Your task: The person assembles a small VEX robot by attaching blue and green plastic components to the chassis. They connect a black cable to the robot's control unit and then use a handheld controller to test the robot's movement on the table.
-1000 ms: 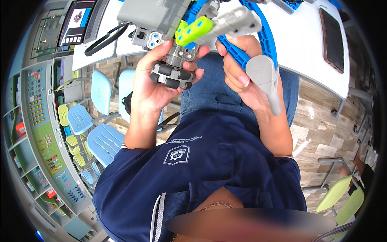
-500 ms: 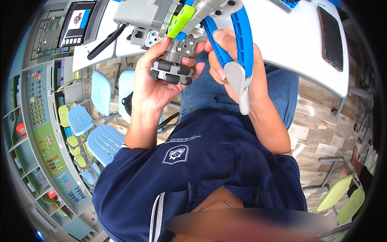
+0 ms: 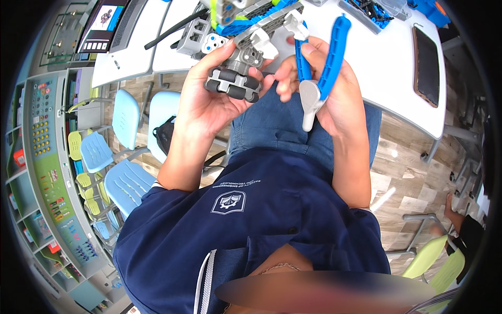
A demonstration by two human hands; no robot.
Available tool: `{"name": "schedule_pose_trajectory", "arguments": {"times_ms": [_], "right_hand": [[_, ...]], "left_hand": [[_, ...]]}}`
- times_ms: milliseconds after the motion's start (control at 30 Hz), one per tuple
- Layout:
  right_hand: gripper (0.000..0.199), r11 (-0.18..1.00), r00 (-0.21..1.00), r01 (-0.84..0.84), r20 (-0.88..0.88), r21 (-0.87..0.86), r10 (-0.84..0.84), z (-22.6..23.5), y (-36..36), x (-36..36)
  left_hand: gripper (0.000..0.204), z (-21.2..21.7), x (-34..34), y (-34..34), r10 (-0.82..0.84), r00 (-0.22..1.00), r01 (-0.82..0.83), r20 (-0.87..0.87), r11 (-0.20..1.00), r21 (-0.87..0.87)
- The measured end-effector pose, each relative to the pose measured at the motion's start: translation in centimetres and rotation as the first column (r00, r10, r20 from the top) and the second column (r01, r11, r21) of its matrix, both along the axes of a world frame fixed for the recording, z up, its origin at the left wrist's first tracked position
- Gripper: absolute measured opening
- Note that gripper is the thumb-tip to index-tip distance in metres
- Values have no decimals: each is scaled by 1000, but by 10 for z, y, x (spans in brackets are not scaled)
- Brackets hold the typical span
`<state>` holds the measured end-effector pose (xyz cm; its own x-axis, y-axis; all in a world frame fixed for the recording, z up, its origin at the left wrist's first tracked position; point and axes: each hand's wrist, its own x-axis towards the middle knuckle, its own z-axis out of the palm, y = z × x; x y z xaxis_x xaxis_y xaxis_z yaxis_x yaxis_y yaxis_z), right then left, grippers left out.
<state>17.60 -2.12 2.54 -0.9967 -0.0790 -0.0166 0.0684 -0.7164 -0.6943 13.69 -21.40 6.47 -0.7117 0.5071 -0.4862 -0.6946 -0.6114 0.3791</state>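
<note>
Wheeled model (image 3: 250,55) | left fingers (image 3: 213,59) holding | navy shirt (image 3: 272,209): white lettering (image 3: 235,183), crest (image 3: 228,202)

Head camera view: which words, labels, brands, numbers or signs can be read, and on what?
Navy shirt: white lettering beside a shield crest; I won't copy it out.
Laptop screen: too small to read.
Blue-handled tool: nothing legible on its grey head.
Wheeled model: none I can make out.

navy shirt (image 3: 261,214) | white printed lettering (image 3: 237,183) — two lines | shield emblem (image 3: 228,202) — just beside it
</note>
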Motion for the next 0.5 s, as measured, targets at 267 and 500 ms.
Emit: {"name": "schedule_pose_trajectory", "arguments": {"times_ms": [267,500], "right_hand": [[47,966,966,253,-42,-54,-256,-14,8,-17],[32,976,992,98,55,194,-111,-17,27,-34]], "left_hand": [[35,-15,-7,20,-56,980,14,-193,977,-211],[40,-23,0,28,-61,965,-18,-254,954,-298]]}}
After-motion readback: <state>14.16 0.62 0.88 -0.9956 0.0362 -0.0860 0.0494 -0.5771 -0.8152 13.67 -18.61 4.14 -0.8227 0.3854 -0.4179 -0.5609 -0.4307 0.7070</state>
